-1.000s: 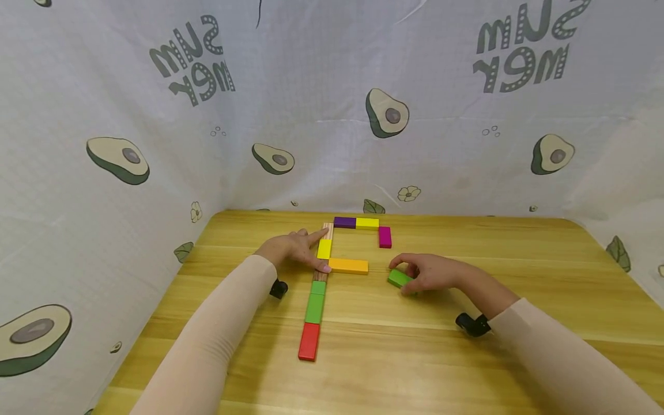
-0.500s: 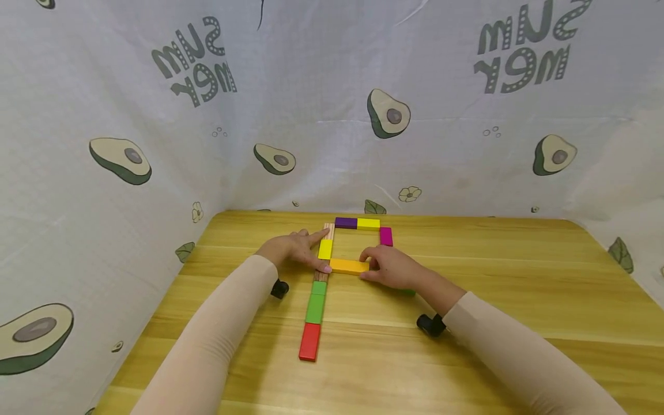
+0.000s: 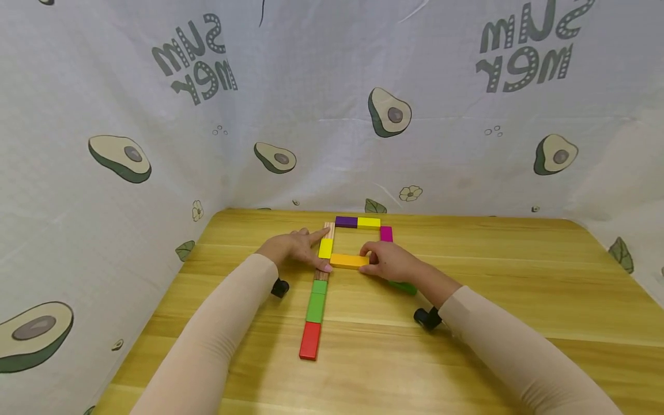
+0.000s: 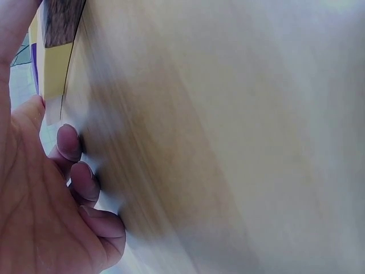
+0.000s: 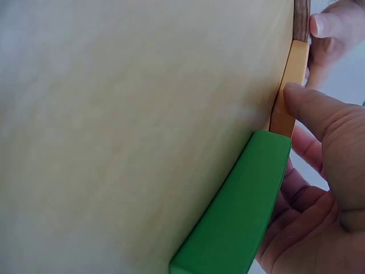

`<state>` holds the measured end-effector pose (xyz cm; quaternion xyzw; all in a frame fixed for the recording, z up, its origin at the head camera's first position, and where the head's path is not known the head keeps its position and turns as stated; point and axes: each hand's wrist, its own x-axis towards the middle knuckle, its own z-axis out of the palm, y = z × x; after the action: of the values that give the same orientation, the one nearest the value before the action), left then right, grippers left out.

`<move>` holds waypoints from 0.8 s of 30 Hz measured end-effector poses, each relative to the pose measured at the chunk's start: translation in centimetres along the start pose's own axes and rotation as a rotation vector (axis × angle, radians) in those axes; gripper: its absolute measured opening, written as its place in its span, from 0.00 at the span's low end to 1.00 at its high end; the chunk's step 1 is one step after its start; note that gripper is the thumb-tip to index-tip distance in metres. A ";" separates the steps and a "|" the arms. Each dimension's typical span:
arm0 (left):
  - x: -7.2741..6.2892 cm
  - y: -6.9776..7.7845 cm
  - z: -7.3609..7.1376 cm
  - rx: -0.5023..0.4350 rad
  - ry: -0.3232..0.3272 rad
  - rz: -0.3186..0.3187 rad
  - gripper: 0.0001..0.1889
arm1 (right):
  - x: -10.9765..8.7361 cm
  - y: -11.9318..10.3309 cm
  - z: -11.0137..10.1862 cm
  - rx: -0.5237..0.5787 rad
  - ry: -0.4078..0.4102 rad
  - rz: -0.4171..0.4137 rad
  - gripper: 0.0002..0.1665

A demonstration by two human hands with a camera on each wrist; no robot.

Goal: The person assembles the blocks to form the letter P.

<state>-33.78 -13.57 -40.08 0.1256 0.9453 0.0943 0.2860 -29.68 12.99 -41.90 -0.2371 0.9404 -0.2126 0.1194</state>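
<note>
On the wooden tabletop my right hand [image 3: 394,264] pinches the right end of an orange block [image 3: 349,261] between thumb and fingers. The right wrist view shows that thumb on the near side of the block. A loose green block [image 5: 234,200] lies by the orange block's right end, partly beneath my wrist in the head view. My left hand [image 3: 294,248] is spread beside the column of blocks. Its index fingertip touches a pale wood block [image 3: 330,227], its thumb the dark brown block [image 3: 321,275]. A yellow block [image 3: 325,248] lies between them.
Two green blocks [image 3: 315,307] and a red block [image 3: 309,340] continue the column toward me. Purple [image 3: 346,222] and yellow [image 3: 369,223] blocks form the far row, with a magenta block [image 3: 386,233] at its right end. A patterned cloth [image 3: 332,115] hangs behind the table [image 3: 519,276].
My right hand has left the loose green block, moved left and taken hold of the orange block's right end. The orange block has shifted slightly away from me. My left hand stays in place.
</note>
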 end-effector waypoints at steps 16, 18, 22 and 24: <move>0.1 0.0 0.2 -0.022 0.006 0.019 0.64 | -3.5 3.8 -1.7 0.191 -0.085 0.067 0.26; 0.0 0.0 0.2 -0.023 0.011 0.021 0.64 | -4.4 4.4 -2.2 0.226 -0.145 0.070 0.25; -0.1 0.0 0.1 -0.022 0.012 0.020 0.63 | -5.6 4.9 -2.6 0.239 -0.207 0.098 0.23; 0.0 -0.1 0.1 -0.022 0.008 0.017 0.63 | -5.8 4.8 -2.4 0.243 -0.189 0.131 0.23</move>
<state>-33.70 -13.63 -40.17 0.1301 0.9442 0.1076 0.2828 -27.39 20.58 -41.24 -0.1780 0.9058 -0.2931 0.2488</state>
